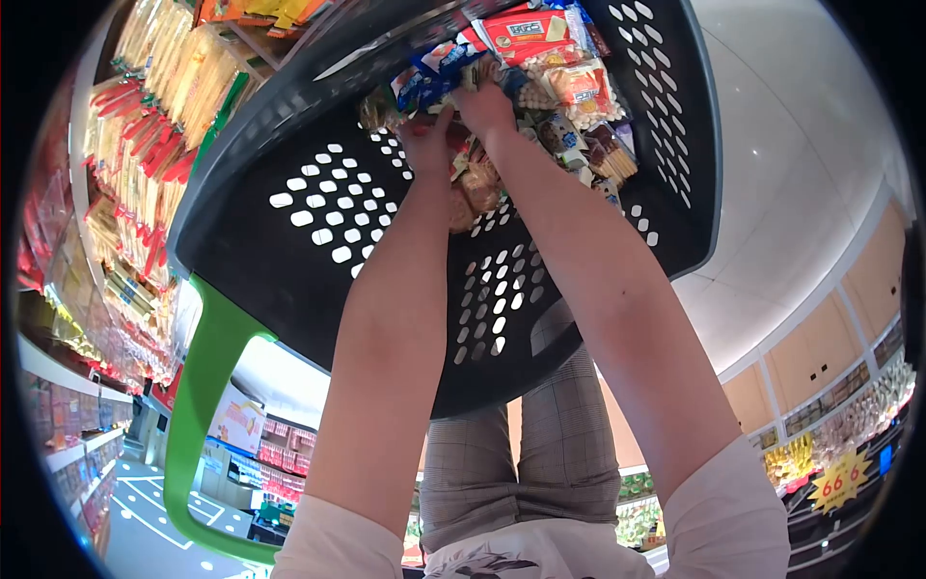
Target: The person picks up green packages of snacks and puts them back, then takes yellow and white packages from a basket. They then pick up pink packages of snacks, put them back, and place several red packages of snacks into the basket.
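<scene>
Both my arms reach down into a dark grey shopping basket (pixel 318 256) with rows of slots in its walls and base. My left hand (pixel 424 143) is among snack packets near the far side, its thumb showing and its fingers mostly hidden. Just right of it, my right hand (pixel 485 111) bends its fingers round a small snack packet at the edge of some blue packets (pixel 429 85). A red and white packet (pixel 529 34) lies beyond it. To the right are a bag of small round snacks (pixel 581 92) and several smaller packets. Brown wrapped snacks (pixel 475 193) lie below my hands.
The basket's green handle (pixel 183 415) hangs down at the left. Shelves packed with long bagged snacks (pixel 159 125) rise close on the left. Farther right stand more shelves with a yellow price sign (pixel 839 481). Pale floor tiles (pixel 781 145) show beyond the basket.
</scene>
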Available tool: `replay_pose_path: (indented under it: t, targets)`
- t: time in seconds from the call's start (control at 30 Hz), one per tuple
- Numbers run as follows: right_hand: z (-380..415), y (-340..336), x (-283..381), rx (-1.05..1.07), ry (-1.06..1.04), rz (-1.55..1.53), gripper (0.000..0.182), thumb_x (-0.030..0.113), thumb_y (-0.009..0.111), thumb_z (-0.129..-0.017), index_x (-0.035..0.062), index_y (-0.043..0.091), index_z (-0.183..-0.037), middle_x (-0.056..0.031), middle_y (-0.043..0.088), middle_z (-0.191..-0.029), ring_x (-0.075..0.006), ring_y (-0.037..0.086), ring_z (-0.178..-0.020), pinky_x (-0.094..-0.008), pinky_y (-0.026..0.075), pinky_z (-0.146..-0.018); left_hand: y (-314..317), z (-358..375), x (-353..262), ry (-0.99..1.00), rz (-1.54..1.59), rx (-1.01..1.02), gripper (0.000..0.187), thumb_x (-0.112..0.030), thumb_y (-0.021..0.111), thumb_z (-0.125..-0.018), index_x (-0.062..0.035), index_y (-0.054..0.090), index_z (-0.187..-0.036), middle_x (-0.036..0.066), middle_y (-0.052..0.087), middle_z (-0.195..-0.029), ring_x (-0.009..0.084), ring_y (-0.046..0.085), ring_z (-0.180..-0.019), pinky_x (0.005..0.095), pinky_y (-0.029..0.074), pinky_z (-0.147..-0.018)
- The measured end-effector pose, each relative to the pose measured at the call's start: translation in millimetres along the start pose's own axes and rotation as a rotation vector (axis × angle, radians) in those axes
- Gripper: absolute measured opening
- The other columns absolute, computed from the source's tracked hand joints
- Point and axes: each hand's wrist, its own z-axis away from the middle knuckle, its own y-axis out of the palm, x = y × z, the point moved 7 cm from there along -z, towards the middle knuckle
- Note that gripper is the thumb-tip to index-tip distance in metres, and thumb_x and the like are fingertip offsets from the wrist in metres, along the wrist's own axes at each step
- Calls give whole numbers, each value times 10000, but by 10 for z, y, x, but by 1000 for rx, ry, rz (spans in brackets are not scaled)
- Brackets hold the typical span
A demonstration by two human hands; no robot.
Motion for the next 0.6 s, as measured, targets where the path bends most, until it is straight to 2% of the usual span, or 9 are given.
replay_pose_path:
  t: [0.13, 0.23, 0.33, 0.37, 0.4, 0.47, 0.5, 0.6]
  targets:
    - [57, -53, -55, 74, 43, 23, 590, 449, 601, -775, -47, 630, -1092, -270, 631, -1102, -391, 597, -1076, -420, 458, -935, -145, 228, -178, 100, -203, -201, 701, -387, 852, -591, -43, 526, -1109, 152, 619, -1038, 301, 603, -992, 411, 464, -870]
    - [243, -166, -16, 76, 79, 47, 585, 462, 603, -771, -45, 651, -1059, -260, 643, -1080, -391, 605, -1062, -419, 462, -929, -281, 536, -446, 73, -351, -253, 724, -400, 845, -585, -53, 519, -1132, 147, 603, -1067, 308, 598, -995, 422, 465, -878]
    - [532, -428, 26, 38, 98, 68, 586, 488, 614, -760, -29, 670, -1032, -244, 654, -1066, -381, 622, -1036, -421, 481, -906, -461, 894, -714, 87, -496, -351, 678, -421, 838, -598, -62, 523, -1079, 129, 626, -937, 308, 632, -898, 414, 489, -832]
    - [663, -515, 25, 37, 111, 93, 591, 500, 629, -750, -17, 673, -1030, -238, 656, -1066, -372, 630, -1026, -424, 494, -890, -512, 1011, -803, 97, -510, -372, 673, -428, 839, -593, -80, 529, -1079, 119, 632, -947, 308, 632, -905, 417, 489, -826]
    - [802, -606, 25, 36, 123, 118, 595, 513, 644, -740, -6, 677, -1028, -232, 658, -1066, -363, 638, -1015, -427, 507, -874, -564, 1084, -848, 111, -557, -357, 665, -422, 837, -599, -78, 530, -1078, 113, 635, -949, 306, 632, -923, 421, 490, -820]
    - [1169, -842, 15, 23, 123, 144, 611, 530, 592, -769, -24, 677, -1014, -221, 673, -1017, -364, 650, -980, -418, 501, -875, -630, 1392, -1044, 27, -602, -219, 693, -388, 834, -601, -96, 506, -1137, 132, 580, -1069, 313, 591, -998, 419, 477, -856]
    - [1314, -962, 7, 18, 121, 156, 623, 538, 566, -784, -33, 678, -1007, -215, 681, -993, -365, 655, -962, -413, 498, -876, -670, 1537, -1158, 37, -613, -210, 687, -387, 832, -605, -95, 505, -1134, 134, 582, -1065, 311, 592, -992, 417, 479, -852]
    - [1661, -1181, -263, 37, 80, 39, 591, 511, 644, -749, -11, 679, -1023, -203, 685, -996, -312, 679, -928, -400, 532, -794, -860, 1942, -1224, 48, -602, -194, 668, -386, 826, -616, -97, 504, -1125, 136, 593, -1042, 304, 596, -977, 415, 484, -840]
